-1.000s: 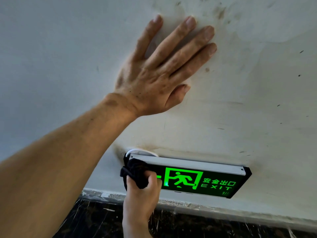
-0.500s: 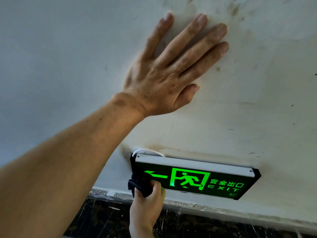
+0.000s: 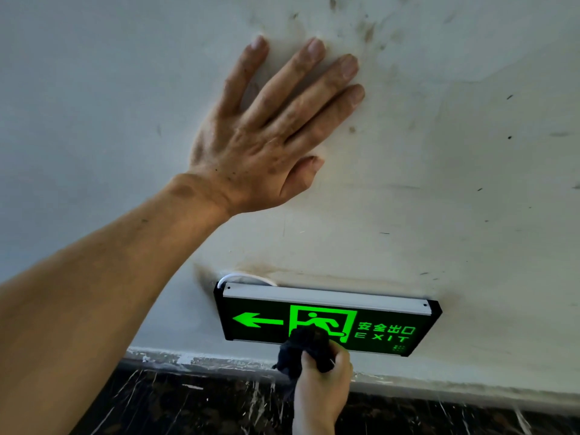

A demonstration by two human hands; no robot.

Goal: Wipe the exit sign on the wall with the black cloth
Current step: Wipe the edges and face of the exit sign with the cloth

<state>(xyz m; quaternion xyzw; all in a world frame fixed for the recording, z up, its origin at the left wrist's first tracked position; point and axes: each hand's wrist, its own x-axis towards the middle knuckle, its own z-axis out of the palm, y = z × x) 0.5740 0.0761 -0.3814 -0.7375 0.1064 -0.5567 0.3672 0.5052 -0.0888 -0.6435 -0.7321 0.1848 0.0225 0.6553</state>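
The right hand (image 3: 323, 372), fingers closed around the black cloth (image 3: 306, 348), presses the exit sign's (image 3: 326, 321) lower middle; the unwiped length runs rightward. The left hand (image 3: 266, 133) lies flat, empty, on the wall (image 3: 439, 183).

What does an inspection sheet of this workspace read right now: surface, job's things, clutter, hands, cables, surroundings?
Surface: white wall, stained and scuffed, darkest above the sign.
Job's things: lit green exit sign mounted low on the wall; black cloth pressed on its lower middle.
Clutter: nothing seen.
Hands: left hand open, flat on the wall; right hand grips the cloth.
Cables: white cable loops above the sign's left end.
Surroundings: dark marbled floor, paint-spattered edge strip.
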